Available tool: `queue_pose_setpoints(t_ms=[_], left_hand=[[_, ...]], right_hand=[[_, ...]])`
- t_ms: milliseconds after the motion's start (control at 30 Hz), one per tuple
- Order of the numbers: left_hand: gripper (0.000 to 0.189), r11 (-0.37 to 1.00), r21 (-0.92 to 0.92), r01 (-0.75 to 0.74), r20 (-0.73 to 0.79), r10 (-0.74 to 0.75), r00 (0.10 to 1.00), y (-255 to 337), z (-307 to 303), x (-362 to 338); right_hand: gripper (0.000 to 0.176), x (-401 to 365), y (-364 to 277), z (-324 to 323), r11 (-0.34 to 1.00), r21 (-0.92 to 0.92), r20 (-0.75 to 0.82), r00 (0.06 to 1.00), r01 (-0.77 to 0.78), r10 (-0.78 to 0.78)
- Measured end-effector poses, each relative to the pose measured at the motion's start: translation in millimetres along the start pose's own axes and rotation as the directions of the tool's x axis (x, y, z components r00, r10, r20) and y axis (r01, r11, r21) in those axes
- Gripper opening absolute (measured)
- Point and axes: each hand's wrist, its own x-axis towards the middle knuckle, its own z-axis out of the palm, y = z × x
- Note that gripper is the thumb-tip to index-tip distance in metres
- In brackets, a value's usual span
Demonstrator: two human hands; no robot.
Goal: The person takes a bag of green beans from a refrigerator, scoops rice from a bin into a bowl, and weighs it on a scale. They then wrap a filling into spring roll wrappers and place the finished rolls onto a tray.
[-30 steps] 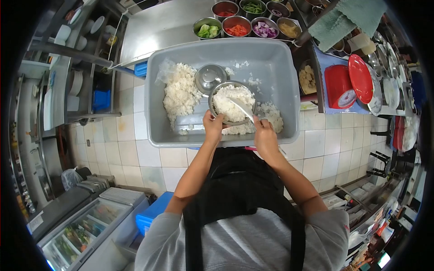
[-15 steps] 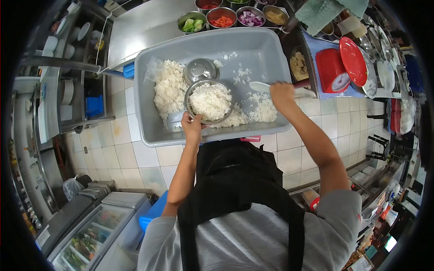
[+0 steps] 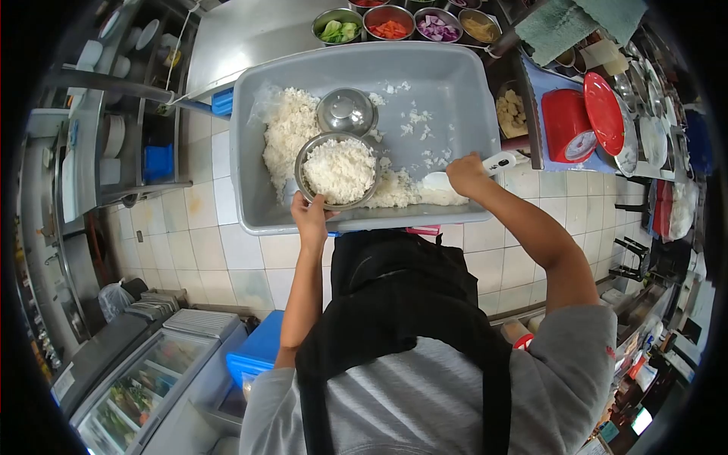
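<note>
while the head view shows the metal bowl [image 3: 300, 167] of rice [image 3: 340, 171] inside the grey tub [image 3: 455, 80], the left hand [image 3: 311, 218] grips its near rim, fingers curled; whether it bears the weight i cannot tell. the right hand [image 3: 468, 177] is wrapped around the white paddle [image 3: 499, 163]. the bowl looks stiff, slick and probably fairly heavy when filled, so rim plus support beneath seems the surest hold; the rice looks soft and clumpy.
</note>
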Motion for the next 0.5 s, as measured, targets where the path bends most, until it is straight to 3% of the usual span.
queue_pose_setpoints(t_ms=[33, 67, 133, 200, 267, 300, 367, 500], left_hand=[[0.012, 1.000, 0.000, 0.002, 0.002, -0.002, 1.000, 0.0, -0.8, -2.0], [0.012, 1.000, 0.001, 0.004, -0.009, -0.004, 1.000, -0.4, -1.0, -1.9], [0.012, 1.000, 0.001, 0.011, -0.022, -0.011, 1.000, -2.1, -0.7, -0.3], [0.013, 1.000, 0.002, 0.019, -0.013, -0.019, 1.000, -5.2, -3.2, 1.2], [0.013, 1.000, 0.007, 0.025, -0.007, -0.025, 1.000, -3.8, -2.4, 0.4], [0.013, 1.000, 0.008, 0.030, -0.005, -0.030, 1.000, -1.9, -0.7, 0.9], [0.013, 0.999, 0.011, 0.031, -0.004, -0.031, 0.999, 0.2, 1.0, 0.8], [0.012, 1.000, 0.002, 0.030, 0.014, -0.030, 0.999, -1.9, -1.7, 1.0]], right_hand=[[0.019, 0.0, -0.8, -4.3, 0.993, 0.114, 0.030, 0.999, -0.030, 0.027], [0.019, 2.9, 2.5, -7.9, 0.993, 0.114, 0.029, 0.999, -0.034, 0.031], [0.014, 12.1, 12.4, -15.9, 0.981, 0.169, -0.146, 0.982, -0.092, 0.117], [0.015, 22.6, 16.4, -23.2, 0.988, 0.080, -0.105, 0.985, -0.129, 0.137], [0.018, 41.5, 14.5, -6.1, 0.966, -0.178, 0.107, 0.972, -0.187, 0.208], [0.018, 47.1, 9.1, 4.5, 0.966, -0.176, 0.106, 0.972, -0.190, 0.210], [0.021, 46.6, -7.4, 15.8, 0.960, -0.186, 0.308, 0.915, -0.211, 0.260], [0.020, 23.5, -7.1, -2.7, 0.983, -0.003, 0.224, 0.958, -0.182, 0.178]])
